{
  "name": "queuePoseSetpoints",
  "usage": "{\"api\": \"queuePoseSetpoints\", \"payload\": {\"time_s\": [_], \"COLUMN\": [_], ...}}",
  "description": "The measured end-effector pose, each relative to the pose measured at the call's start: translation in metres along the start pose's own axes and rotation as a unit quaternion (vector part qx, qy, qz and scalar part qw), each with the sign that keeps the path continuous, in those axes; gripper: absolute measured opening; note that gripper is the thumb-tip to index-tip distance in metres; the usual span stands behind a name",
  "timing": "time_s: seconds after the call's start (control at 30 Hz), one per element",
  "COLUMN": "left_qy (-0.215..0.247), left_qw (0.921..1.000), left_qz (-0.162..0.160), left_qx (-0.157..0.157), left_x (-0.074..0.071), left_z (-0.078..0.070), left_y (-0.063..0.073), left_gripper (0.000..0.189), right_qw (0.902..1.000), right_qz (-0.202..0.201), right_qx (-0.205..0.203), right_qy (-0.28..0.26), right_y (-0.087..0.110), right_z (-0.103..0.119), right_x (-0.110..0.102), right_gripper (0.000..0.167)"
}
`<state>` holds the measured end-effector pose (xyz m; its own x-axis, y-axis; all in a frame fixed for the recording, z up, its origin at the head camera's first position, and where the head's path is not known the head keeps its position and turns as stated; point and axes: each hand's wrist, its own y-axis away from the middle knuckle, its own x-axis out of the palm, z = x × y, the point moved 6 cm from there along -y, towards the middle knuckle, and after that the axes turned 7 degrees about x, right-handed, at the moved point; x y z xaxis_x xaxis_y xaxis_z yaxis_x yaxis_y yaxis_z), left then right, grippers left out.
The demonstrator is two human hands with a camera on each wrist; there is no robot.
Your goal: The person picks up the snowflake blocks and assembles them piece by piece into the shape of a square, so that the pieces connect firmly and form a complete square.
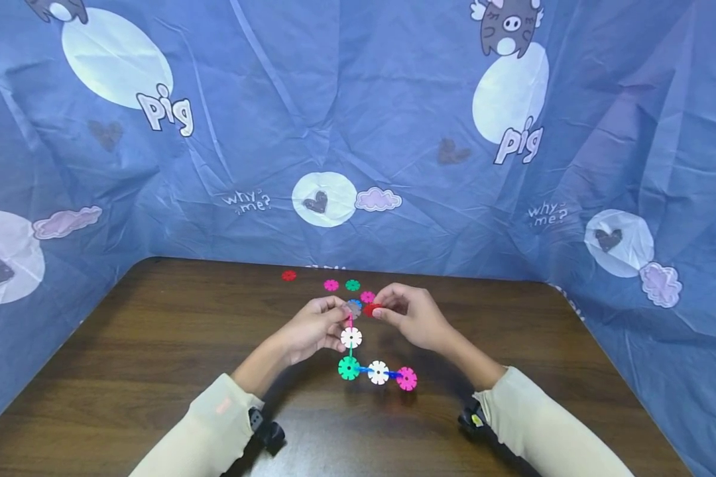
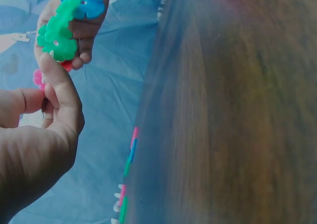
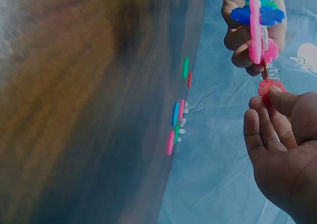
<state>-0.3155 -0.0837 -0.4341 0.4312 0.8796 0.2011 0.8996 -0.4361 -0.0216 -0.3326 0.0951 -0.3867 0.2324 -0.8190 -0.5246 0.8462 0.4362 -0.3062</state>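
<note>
Head view, 12 o'clock at the top. The left hand [image 1: 316, 331] pinches the upper end of a chain of slotted plastic discs [image 1: 349, 368], thumb and fingers drawn together. From those fingertips the chain drops toward 6 o'clock through a white disc [image 1: 351, 338], turns at a green disc, then runs toward 3 o'clock to a pink end disc [image 1: 406, 379]. The right hand [image 1: 414, 319] pinches a red disc [image 1: 370, 310] at its own 9 o'clock; the red disc lies between the two hands, near the chain's upper end. Whether they are joined cannot be determined. On the table [image 1: 215, 298], relative to the left hand: a loose red disc [image 1: 289, 275] at 11 o'clock, a loose pink disc [image 1: 331, 285] near 1, a loose green disc [image 1: 353, 285] between 1 and 2.

Left wrist view: the left hand's grip is narrow. A pink disc sits at its fingertips, toward 12 o'clock; green and blue discs of the chain extend beyond, with the right hand behind them.

Right wrist view: the red disc is at the right hand's 11 o'clock, between thumb and finger. A brown disc [image 3: 265, 69], edge-on, is just above it, toward the left hand.
</note>
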Motion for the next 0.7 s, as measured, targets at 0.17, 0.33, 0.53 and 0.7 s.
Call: {"api": "queuePoseSetpoints", "payload": {"time_s": [0.17,0.33,0.53,0.7], "left_qy": [-0.002,-0.003,-0.003,0.002], "left_qw": [1.0,0.9999,0.9999,0.9999], "left_qz": [0.001,0.007,0.005,0.006], "left_qx": [-0.007,-0.007,-0.009,-0.014], "left_x": [0.0012,0.0017,0.0023,0.0027], "left_z": [0.0013,0.0016,0.0022,0.0038], "left_y": [-0.0006,-0.0005,0.0009,0.0013], "left_gripper": [0.006,0.008,0.012,0.011], "right_qw": [0.9998,0.9991,0.9981,0.9967], "right_qz": [-0.014,-0.013,-0.007,0.006], "right_qx": [-0.016,-0.039,-0.052,-0.062], "right_qy": [-0.002,0.012,0.032,0.052], "right_y": [0.0042,0.0059,0.0068,0.0079], "right_z": [0.0015,0.002,-0.0004,0.0013], "right_x": [0.0018,0.0035,0.0052,0.0093], "right_gripper": [0.01,0.01,0.009,0.011]}}
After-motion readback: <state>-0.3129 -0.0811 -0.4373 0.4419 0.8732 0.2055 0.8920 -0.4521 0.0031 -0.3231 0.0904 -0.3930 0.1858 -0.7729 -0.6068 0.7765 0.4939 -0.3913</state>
